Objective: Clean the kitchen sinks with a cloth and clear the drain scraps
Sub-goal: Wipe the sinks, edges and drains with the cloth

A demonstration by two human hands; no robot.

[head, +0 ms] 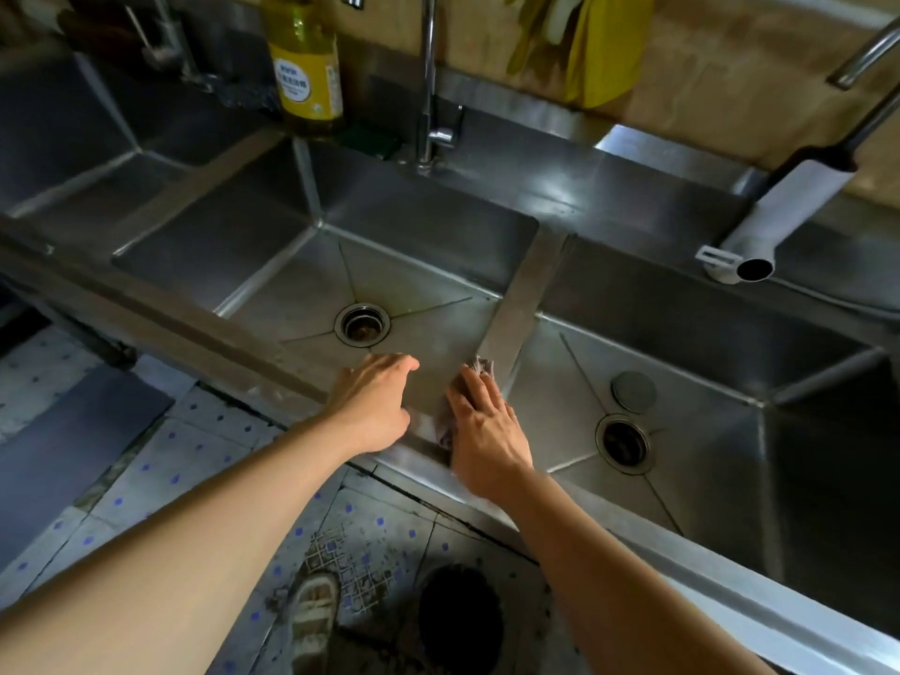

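Observation:
Two steel sinks lie below me. The middle sink [272, 285] has an open drain [362, 324] with brown scraps inside. The right sink [706, 343] has a drain [623, 443] with dark scraps, and a round stopper [633, 391] lies beside it. My right hand [487, 431] presses a grey cloth [479, 367] flat against the near wall of the middle sink, next to the divider [523, 294]. My left hand [377, 399] reaches over the front rim with straight fingers and holds nothing.
A yellow detergent bottle [304, 65] and a tap [431, 80] stand on the back ledge. Yellow gloves [599, 41] hang on the wall. A white spout [774, 216] juts over the right sink. A third sink [73, 138] is at far left. Tiled floor below.

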